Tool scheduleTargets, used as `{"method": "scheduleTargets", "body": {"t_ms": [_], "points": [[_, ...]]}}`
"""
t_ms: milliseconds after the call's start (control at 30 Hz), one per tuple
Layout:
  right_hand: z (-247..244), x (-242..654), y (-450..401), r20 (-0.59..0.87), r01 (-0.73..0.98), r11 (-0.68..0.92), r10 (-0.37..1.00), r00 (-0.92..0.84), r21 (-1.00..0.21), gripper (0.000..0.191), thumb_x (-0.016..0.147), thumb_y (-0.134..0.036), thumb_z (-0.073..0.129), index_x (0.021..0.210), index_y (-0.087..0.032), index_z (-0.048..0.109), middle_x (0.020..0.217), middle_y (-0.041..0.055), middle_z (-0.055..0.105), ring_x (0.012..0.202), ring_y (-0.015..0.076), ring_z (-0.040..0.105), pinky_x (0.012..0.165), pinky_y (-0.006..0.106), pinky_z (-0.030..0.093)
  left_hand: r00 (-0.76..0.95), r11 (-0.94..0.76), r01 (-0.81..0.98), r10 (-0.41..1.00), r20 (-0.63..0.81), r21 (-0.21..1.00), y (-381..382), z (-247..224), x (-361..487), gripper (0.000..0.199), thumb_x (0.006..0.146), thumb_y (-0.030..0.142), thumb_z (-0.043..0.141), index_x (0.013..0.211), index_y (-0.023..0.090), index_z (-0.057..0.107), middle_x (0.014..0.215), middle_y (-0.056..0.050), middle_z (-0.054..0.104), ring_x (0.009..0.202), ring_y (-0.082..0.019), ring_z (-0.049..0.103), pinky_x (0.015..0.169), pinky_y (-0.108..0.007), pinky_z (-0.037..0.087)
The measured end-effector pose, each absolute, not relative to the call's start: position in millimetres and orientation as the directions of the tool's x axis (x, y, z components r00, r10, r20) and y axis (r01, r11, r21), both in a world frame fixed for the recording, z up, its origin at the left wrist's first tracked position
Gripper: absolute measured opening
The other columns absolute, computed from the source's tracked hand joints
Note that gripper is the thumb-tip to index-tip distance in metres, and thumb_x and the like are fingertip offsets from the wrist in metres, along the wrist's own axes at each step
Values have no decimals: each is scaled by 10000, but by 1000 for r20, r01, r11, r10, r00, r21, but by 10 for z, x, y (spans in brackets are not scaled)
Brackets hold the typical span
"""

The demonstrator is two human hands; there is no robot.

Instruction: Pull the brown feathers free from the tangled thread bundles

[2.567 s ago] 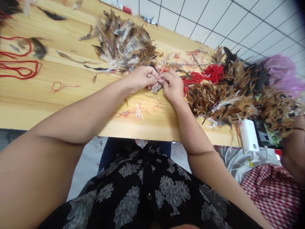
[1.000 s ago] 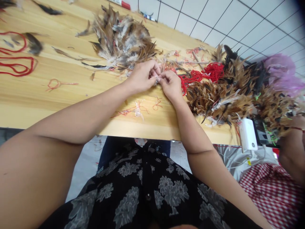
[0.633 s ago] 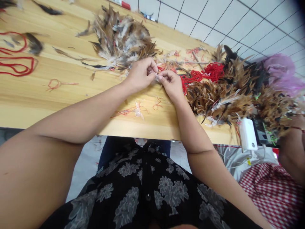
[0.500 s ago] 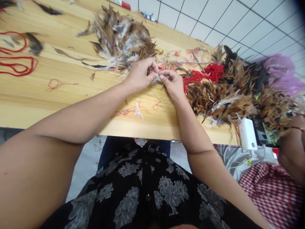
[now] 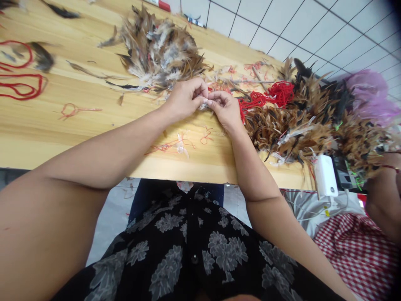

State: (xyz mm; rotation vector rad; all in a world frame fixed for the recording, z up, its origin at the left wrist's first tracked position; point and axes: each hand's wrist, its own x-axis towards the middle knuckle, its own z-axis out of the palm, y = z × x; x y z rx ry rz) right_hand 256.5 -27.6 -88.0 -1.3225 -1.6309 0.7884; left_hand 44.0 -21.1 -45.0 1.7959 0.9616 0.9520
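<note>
My left hand (image 5: 187, 98) and my right hand (image 5: 226, 109) meet over the wooden table (image 5: 125, 140), fingertips pinched close together. Between them is a small whitish feathery tuft (image 5: 203, 104), which both seem to grip; its details are too small to tell. Just beyond my left hand lies a big heap of brown and white feathers (image 5: 166, 50). Red yarn (image 5: 281, 94) lies to the right of my right hand, beside a long pile of brown feathers (image 5: 282, 125).
Red cord loops (image 5: 23, 87) and loose feathers lie at the left. Thin red threads (image 5: 169, 145) are near the front edge. At the right are a white power bank (image 5: 326, 175), a pink plastic bag (image 5: 369, 96) and another person's arm (image 5: 384, 200).
My hands stay almost in place; the whitish tuft between the fingertips has shifted slightly left and down. The table's contents look unchanged.
</note>
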Motion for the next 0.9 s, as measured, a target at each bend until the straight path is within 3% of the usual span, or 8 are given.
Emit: {"method": "scheduleTargets", "body": {"t_ms": [200, 400, 633, 767, 900], "points": [[-921, 2616, -281, 228, 450, 232, 971, -65, -862, 657, 930, -883, 1004, 1086, -257, 875, 1053, 49, 847, 978, 216, 723, 926, 392, 675, 364, -390, 228, 884, 294, 892, -153, -546, 437, 210, 896, 246, 873, 905, 295, 669, 948, -40, 747, 1004, -293, 706, 983, -464, 560], [-897, 2616, -297, 227, 414, 242, 970, -87, -877, 736, 909, -961, 964, 1027, -251, 811, 970, 32, 779, 941, 205, 705, 903, 380, 647, 398, -389, 233, 874, 278, 891, -139, -522, 403, 221, 944, 168, 860, 924, 299, 683, 891, -4, 731, 1003, -269, 686, 1043, -443, 581], [-864, 2629, -278, 211, 379, 234, 972, -103, -895, 720, 891, -921, 1003, 913, -263, 711, 920, 4, 727, 942, 198, 689, 964, 395, 645, 429, -333, 196, 875, 225, 922, -169, -470, 408, 191, 944, 184, 873, 910, 302, 726, 903, -22, 763, 985, -278, 747, 960, -459, 608], [-871, 2682, -268, 233, 416, 248, 969, -86, -875, 591, 917, -779, 1054, 913, -261, 770, 959, 0, 738, 980, 198, 700, 1008, 394, 655, 441, -258, 181, 884, 156, 949, -180, -441, 406, 230, 966, 306, 947, 997, 294, 719, 886, 9, 765, 1008, -227, 706, 1048, -449, 599], [-904, 2745, -248, 244, 463, 242, 968, -57, -853, 335, 971, -507, 1063, 922, -263, 838, 1002, -3, 744, 1056, 204, 738, 1119, 419, 660, 438, -262, 158, 883, 170, 952, -151, -480, 412, 281, 921, 349, 973, 928, 296, 696, 878, -1, 785, 912, -237, 768, 978, -464, 631]]}}
